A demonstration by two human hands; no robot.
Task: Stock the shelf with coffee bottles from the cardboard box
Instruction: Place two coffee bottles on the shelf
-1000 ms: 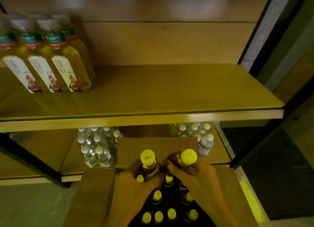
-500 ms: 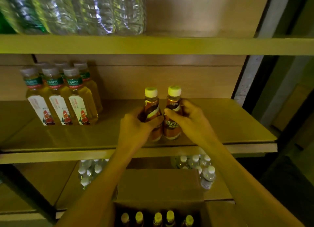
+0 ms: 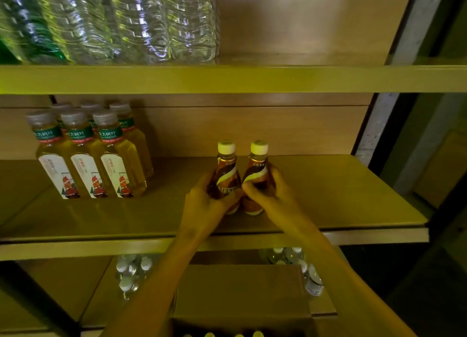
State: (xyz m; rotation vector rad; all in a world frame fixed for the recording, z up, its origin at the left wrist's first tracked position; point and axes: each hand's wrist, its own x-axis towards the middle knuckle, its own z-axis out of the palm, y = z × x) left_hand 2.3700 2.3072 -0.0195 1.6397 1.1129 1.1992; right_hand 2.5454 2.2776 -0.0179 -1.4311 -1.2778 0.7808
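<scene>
**2 coffee bottles going down on the middle shelf**

I see the left hand (image 3: 202, 205) wrapped around the left coffee bottle (image 3: 225, 171) and the right hand (image 3: 274, 200) wrapped around the right coffee bottle (image 3: 257, 170), fingers closed on the lower bodies, thumbs meeting in the middle. Both bottles stand upright, side by side and touching or nearly so, on the middle shelf (image 3: 341, 197), towards its front and well apart from the 6 tea bottles (image 3: 93, 157) at the left.

I judge this to be the placing step: the bases look to be on the board or just about there, though the hands cover enough of them that I cannot tell if the weight is fully down. The next move, as I read it, calls for letting go with both hands without tipping either bottle, perhaps nudging them back first, then reaching down to the cardboard box (image 3: 242, 293) for more.

The box is cut off by the bottom edge; only 4 pale caps (image 3: 257, 334) peep up inside it, so I cannot count what remains. The light is dim and yellow, and the labels are only partly readable. The water bottles (image 3: 113, 21) on the top shelf are blurred and cropped, and the small bottles (image 3: 131, 273) below are half hidden by the shelf edge
</scene>
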